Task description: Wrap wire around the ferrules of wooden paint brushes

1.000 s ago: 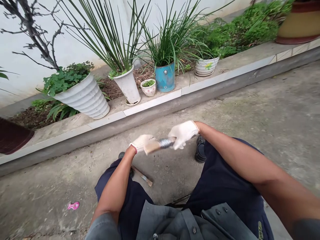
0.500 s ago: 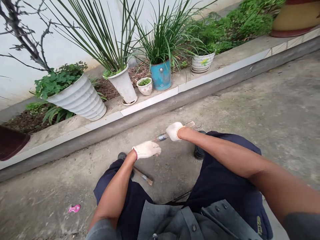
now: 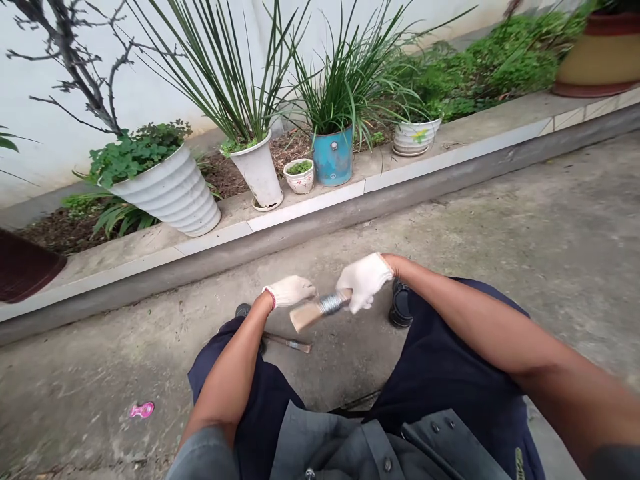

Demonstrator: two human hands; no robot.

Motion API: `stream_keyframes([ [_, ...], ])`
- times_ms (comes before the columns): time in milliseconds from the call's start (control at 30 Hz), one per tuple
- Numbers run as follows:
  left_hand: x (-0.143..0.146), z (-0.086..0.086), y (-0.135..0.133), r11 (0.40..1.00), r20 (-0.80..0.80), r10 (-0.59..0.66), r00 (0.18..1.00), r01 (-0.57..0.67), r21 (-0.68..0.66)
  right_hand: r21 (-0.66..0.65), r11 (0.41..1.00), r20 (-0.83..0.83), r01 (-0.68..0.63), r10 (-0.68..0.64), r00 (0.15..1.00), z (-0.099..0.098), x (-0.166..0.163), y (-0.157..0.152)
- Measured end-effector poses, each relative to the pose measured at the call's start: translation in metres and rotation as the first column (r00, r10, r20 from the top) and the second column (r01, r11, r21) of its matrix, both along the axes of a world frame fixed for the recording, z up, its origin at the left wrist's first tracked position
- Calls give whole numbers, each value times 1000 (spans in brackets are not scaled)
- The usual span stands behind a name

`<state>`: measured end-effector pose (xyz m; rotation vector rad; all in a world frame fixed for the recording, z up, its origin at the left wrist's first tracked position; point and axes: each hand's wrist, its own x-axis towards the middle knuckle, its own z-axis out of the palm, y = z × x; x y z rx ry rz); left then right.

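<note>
My right hand point(image 3: 364, 281), in a white knit glove, is closed round the handle of a wide paintbrush point(image 3: 331, 304). Silvery wire or metal binds the brush's neck, and its pale bristles point down and to the left. Just above the bristles is my left hand point(image 3: 290, 291), gloved the same way with red trim at the wrist. Its fingers are curled together, and whether anything is in them is hidden. On the concrete beside my left shoe lies a second, narrower brush point(image 3: 289, 343), its far end hidden behind my leg.
A low tiled ledge point(image 3: 310, 208) runs across ahead of me. On it stand a ribbed white pot point(image 3: 173, 193), a tall white pot point(image 3: 259, 173), a small cup-shaped pot point(image 3: 301, 180) and a blue bucket point(image 3: 333, 160) of grassy leaves. A pink object point(image 3: 142, 410) lies on the ground at left.
The paintbrush has swung so its bristles now show, tipped down toward me. My right hand has turned and come nearer, while my left hand has come off the bristle end. The view has shifted slightly.
</note>
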<state>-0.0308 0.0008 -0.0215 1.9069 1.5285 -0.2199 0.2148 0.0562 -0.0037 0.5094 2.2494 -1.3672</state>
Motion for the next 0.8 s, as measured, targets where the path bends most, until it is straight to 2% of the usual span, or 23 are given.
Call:
stream_keyframes([
  [67,2,-1,3,997,-16,-61,998,62,35,85,993,139,-83,71,988,-18,-5,-6],
  [100,3,-1,3,996,-20,-83,996,83,42,176,976,218,-129,89,972,-27,-8,-8],
  [133,5,-1,2,995,-20,-93,996,93,38,308,940,275,-148,61,959,-36,-12,-9],
  [200,10,0,-1,995,-9,-97,995,97,-1,475,871,302,-124,-28,953,-49,-19,-7],
  [267,14,0,-6,993,10,-109,994,109,-53,587,809,254,12,-199,947,-53,-24,-2],
  [367,18,1,-8,992,57,-111,992,114,-61,675,692,117,256,-443,889,-43,-30,11],
  [433,17,0,-7,995,67,-97,993,98,-15,685,645,44,339,-500,865,-33,-33,19],
  [500,14,1,-4,996,74,-89,993,86,32,679,626,-15,384,-511,860,-23,-36,23],
  [567,10,1,-2,995,107,-84,991,78,55,672,614,-75,414,-499,864,-15,-36,24],
  [633,6,1,-1,996,142,-78,987,70,59,619,631,-167,468,-477,863,-8,-33,21],
  [733,3,0,-2,999,125,-36,992,33,31,369,742,-303,560,-474,827,4,-22,13],
  [800,1,-2,-1,999,111,6,994,-10,31,171,832,-329,528,-456,827,11,-14,8],
])
